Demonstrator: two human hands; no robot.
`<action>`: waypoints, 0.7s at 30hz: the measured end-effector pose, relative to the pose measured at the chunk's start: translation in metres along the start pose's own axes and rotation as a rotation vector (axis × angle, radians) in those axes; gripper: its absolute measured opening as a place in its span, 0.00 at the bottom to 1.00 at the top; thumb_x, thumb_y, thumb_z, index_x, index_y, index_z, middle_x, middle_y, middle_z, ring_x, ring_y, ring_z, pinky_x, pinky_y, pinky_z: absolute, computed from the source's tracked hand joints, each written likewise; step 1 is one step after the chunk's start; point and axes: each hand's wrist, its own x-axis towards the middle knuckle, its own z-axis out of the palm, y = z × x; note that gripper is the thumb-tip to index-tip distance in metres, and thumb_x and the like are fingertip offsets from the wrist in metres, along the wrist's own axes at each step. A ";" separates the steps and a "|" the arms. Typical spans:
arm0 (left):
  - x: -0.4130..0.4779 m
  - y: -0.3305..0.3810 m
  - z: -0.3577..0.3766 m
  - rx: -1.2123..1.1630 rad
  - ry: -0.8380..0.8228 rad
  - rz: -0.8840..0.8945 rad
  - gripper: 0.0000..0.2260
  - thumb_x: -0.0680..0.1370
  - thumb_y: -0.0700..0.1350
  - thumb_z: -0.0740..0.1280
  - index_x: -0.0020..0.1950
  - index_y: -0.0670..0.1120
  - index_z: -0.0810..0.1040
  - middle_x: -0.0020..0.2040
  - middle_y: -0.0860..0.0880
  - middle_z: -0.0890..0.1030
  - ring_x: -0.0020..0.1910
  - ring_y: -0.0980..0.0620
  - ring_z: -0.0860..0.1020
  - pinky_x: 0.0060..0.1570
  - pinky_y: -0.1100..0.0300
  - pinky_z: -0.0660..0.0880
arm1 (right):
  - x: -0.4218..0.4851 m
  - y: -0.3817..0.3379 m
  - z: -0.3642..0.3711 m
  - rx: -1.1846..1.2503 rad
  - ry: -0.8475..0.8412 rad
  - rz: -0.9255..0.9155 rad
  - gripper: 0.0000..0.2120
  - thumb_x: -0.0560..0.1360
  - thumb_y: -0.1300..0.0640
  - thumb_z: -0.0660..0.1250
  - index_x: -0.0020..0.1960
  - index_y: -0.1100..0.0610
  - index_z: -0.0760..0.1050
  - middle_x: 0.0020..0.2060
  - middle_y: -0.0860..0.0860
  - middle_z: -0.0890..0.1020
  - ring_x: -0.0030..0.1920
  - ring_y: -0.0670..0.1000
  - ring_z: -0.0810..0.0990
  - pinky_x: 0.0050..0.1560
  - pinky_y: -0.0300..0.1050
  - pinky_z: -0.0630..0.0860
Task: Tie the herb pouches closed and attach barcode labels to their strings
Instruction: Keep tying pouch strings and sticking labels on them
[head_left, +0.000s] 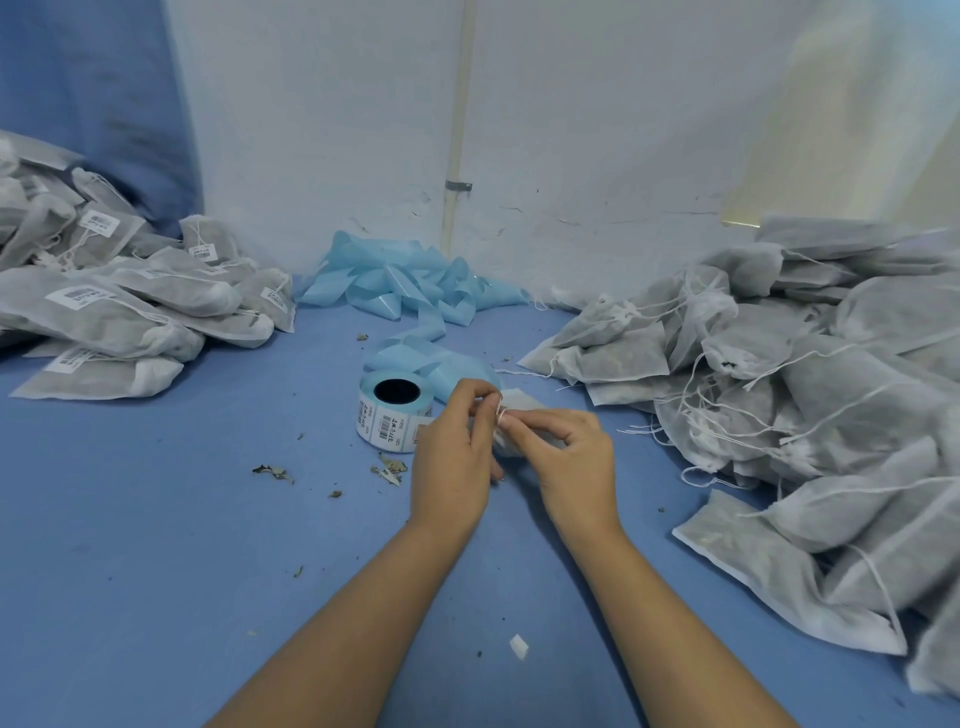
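Note:
Both hands meet over the middle of the blue table. My left hand (453, 453) and my right hand (569, 460) pinch the white string (502, 413) of a small white herb pouch (524, 405), which is mostly hidden behind the fingers. Just left of the hands lies the roll of barcode labels (387, 418) on its side, black core facing up. A pile of pouches bearing labels (114, 306) is at the left. At the right is a larger heap of pouches with loose strings (789, 395).
Empty light-blue label backing (410, 291) trails from the roll to a heap against the white back wall. Dried herb crumbs (275, 472) and a small white scrap (518, 647) lie on the blue table (156, 571).

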 end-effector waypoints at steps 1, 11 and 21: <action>0.000 0.000 0.000 -0.006 -0.004 0.007 0.06 0.81 0.46 0.61 0.45 0.53 0.73 0.37 0.48 0.81 0.22 0.49 0.74 0.29 0.59 0.72 | 0.000 0.000 0.000 -0.021 -0.005 -0.003 0.09 0.69 0.56 0.75 0.37 0.42 0.82 0.37 0.37 0.83 0.53 0.43 0.73 0.50 0.27 0.66; -0.002 0.002 0.008 -0.249 -0.102 -0.074 0.09 0.81 0.38 0.61 0.44 0.50 0.74 0.42 0.52 0.83 0.36 0.58 0.80 0.35 0.64 0.77 | 0.003 0.007 0.002 -0.085 0.037 0.018 0.08 0.69 0.60 0.73 0.36 0.49 0.79 0.40 0.43 0.80 0.52 0.49 0.74 0.50 0.32 0.68; 0.006 -0.005 0.004 -0.196 -0.104 -0.054 0.09 0.80 0.39 0.62 0.43 0.49 0.76 0.38 0.55 0.79 0.37 0.62 0.76 0.40 0.71 0.71 | 0.003 -0.005 0.004 0.589 -0.102 0.438 0.04 0.74 0.65 0.65 0.42 0.63 0.77 0.36 0.54 0.82 0.36 0.47 0.81 0.36 0.34 0.76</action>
